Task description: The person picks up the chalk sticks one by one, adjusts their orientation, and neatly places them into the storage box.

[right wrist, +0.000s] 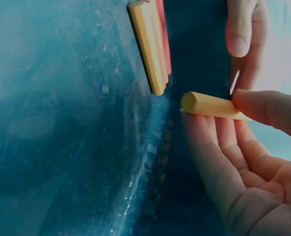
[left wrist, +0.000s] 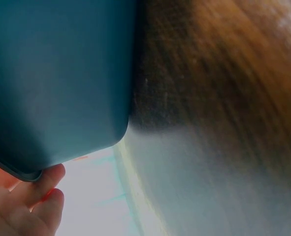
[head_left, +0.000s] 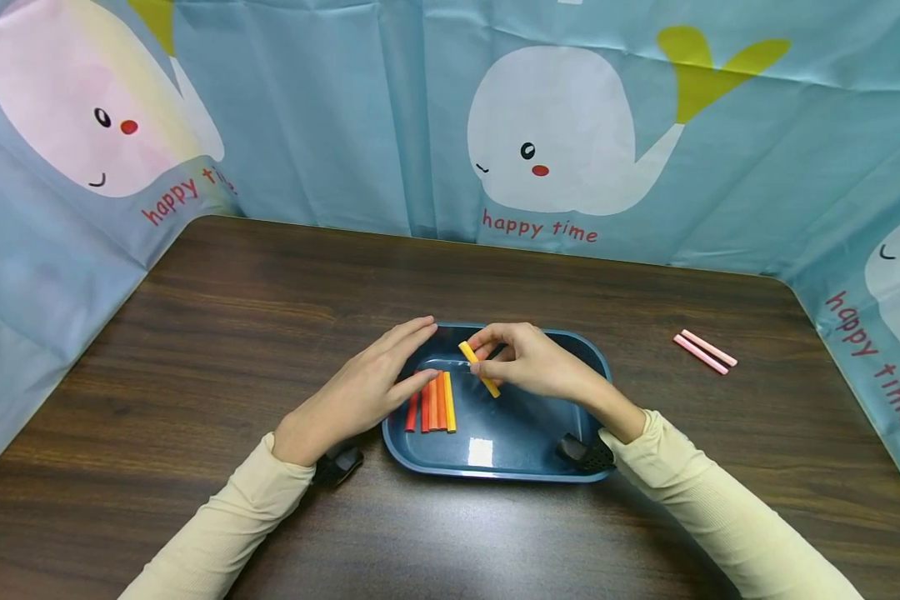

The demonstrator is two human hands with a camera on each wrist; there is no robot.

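My right hand (head_left: 528, 360) pinches a yellow stick (right wrist: 209, 104), like a crayon or chalk, between thumb and fingers above the blue tray (head_left: 495, 476). Inside the tray's left part, several sticks lie side by side: red (head_left: 425, 414), orange (head_left: 437, 410) and, at the right end, another yellow one (head_left: 450, 404). The leftmost red stick (head_left: 411, 417) lies slightly apart from the others. At the tray's upper left rim rests my left hand (head_left: 375, 379), fingers extended and thumb reaching over the sticks. The left wrist view shows its fingertips (left wrist: 51, 174) touching the tray's corner.
Two pink sticks (head_left: 700, 354) lie together on the dark wooden table (head_left: 195, 375), right of the tray. A blue curtain (head_left: 345, 125) with whale pictures borders the table behind and at both sides. Dark wrist devices (head_left: 337, 467) sit under both wrists.
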